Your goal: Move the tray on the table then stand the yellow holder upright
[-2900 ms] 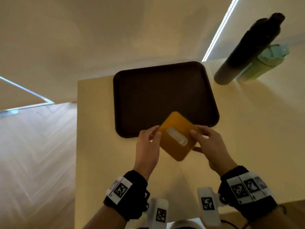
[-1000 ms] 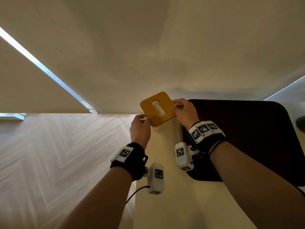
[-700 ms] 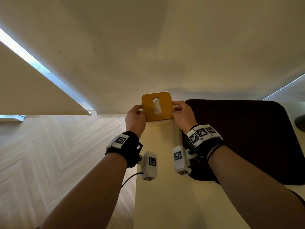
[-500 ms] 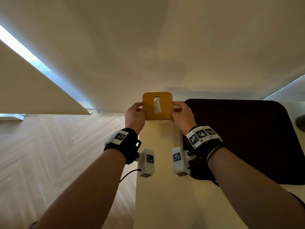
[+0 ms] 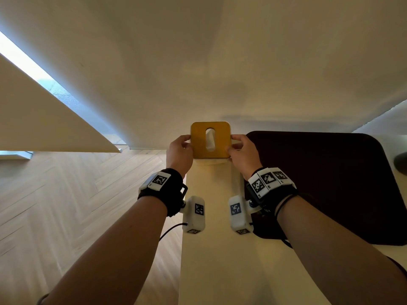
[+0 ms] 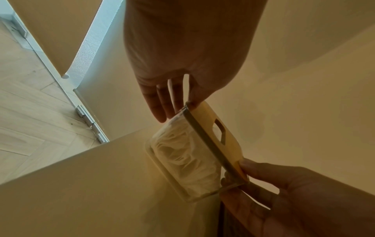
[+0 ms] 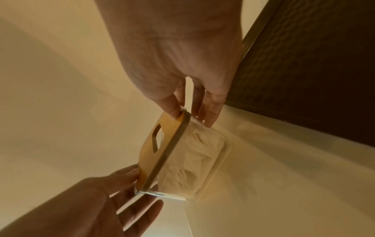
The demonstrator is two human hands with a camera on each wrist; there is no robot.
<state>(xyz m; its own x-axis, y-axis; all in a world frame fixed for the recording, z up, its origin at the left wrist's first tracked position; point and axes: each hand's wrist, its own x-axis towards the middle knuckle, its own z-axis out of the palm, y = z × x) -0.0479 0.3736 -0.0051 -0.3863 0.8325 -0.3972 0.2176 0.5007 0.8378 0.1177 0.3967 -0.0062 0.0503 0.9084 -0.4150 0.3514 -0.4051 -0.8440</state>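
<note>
I hold the yellow holder (image 5: 210, 139) between both hands at the far end of the pale surface (image 5: 220, 249), close to the wall (image 5: 198, 62). My left hand (image 5: 179, 151) pinches its left edge, thumb on the yellow lid and the other fingers (image 6: 160, 102) reaching down along the clear side. My right hand (image 5: 243, 154) does the same on the right edge, thumb on the lid and fingers (image 7: 211, 109) against the transparent wall. So both sets of fingers are clamped on the holder, one on each side.

From the wrist views, the holder is a clear box with crumpled white tissue (image 6: 186, 158) inside and a yellow lid with an oblong slot (image 7: 156, 137). Its clear bottom sits at the surface, the lid uppermost; whether it rests fully flat I cannot tell. In the head view the lid faces me squarely, slot running near to far.

The dark brown tray (image 5: 326, 183) lies flat on the surface just to the right of the holder, beside my right wrist. To the left of the surface, pale herringbone floor (image 5: 66, 205) shows below. A dark rounded object (image 5: 400, 159) peeks in at the far right edge; too little of it shows to name.
</note>
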